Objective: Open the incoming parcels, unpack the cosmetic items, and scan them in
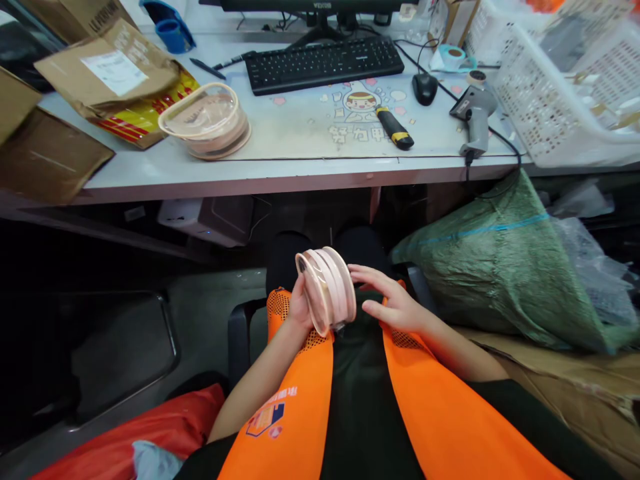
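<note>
My left hand [300, 305] is closed around the near left side of a pale pink, round-edged pouch [330, 287] with clear panels, held tilted above my lap. Beside its right edge is my right hand [393, 303], fingers spread and thumb apart. Its fingertips come close to the pouch's rim; whether they touch cannot be made out. A similar pink clear-topped pouch [207, 123] lies on the desk at the left, near the front edge.
Along the desk [300, 170] are a keyboard [325, 65], mouse [425, 88], black-and-yellow cutter [395, 128], barcode scanner [475, 117] and white basket [565, 113]. Brown paper parcels [110, 70] crowd the left. A green woven sack [490, 267] stands right of my chair.
</note>
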Action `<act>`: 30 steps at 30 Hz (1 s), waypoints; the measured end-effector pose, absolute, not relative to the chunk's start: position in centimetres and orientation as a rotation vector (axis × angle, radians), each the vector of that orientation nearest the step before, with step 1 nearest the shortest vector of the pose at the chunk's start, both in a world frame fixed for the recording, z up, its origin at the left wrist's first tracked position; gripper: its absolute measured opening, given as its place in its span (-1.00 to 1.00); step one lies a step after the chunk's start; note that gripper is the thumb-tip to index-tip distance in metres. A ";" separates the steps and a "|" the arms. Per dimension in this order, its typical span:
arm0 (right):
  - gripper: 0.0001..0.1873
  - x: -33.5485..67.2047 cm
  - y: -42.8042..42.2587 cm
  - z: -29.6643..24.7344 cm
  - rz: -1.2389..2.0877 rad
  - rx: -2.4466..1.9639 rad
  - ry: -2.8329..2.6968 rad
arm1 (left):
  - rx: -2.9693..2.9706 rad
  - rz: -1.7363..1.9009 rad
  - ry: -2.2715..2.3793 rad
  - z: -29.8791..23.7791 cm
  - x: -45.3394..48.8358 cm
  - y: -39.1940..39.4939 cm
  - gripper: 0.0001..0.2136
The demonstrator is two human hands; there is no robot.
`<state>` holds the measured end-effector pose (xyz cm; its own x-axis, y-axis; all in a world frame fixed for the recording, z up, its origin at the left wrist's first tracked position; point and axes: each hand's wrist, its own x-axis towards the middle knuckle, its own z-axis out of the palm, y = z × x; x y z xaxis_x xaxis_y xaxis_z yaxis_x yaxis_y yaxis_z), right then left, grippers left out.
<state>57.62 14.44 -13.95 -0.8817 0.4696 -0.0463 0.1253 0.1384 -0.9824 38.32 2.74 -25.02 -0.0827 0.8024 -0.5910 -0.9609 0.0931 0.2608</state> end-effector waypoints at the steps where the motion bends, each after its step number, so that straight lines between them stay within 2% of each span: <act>1: -0.48 57.5 14.1 -13.8 1.665 -0.542 -2.237 | -0.316 1.526 0.708 -24.8 38.1 3.1 -0.44; 3: -0.56 57.1 13.4 -14.0 1.426 -0.488 -2.367 | -0.362 1.596 0.717 -24.0 37.9 3.8 -0.48; 7: -0.46 56.1 12.2 -15.7 1.073 -0.608 -2.410 | -0.371 1.719 0.831 -22.1 38.5 4.8 -0.45; 10: -0.46 55.6 12.2 -16.6 0.929 -0.741 -2.369 | -0.346 1.781 0.934 -21.5 39.3 5.0 -0.44; 13: -0.56 55.9 13.3 -16.7 0.991 -0.747 -2.313 | -0.302 1.802 1.074 -21.6 39.4 4.9 -0.44; 16: -0.65 56.8 15.2 -16.4 1.132 -0.753 -2.225 | -0.003 1.847 1.251 -21.3 38.4 4.5 -0.24; 17: -0.59 57.1 15.9 -16.3 1.207 -0.765 -2.193 | 0.156 1.814 1.307 -21.0 37.9 4.3 -0.15; 20: -0.07 57.5 17.1 -15.9 1.541 -0.810 -2.134 | 0.562 1.533 1.383 -19.6 36.8 3.5 0.04; 21: 0.01 57.4 17.2 -15.7 1.649 -0.836 -2.103 | 0.629 1.449 1.376 -19.2 36.7 3.2 0.06; 24: -0.10 56.9 16.7 -15.6 1.757 -0.973 -1.882 | 0.685 1.404 1.312 -18.6 37.1 2.7 0.09; 30: -0.14 57.8 16.1 -17.3 1.588 -0.952 -1.660 | 0.714 1.414 1.282 -19.7 38.1 1.9 0.06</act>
<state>57.76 16.11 -17.25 -0.5302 0.8473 -0.0315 0.0692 0.0062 -0.9976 38.12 1.94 -19.71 -0.2727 0.9391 -0.2089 -0.2996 0.1234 0.9460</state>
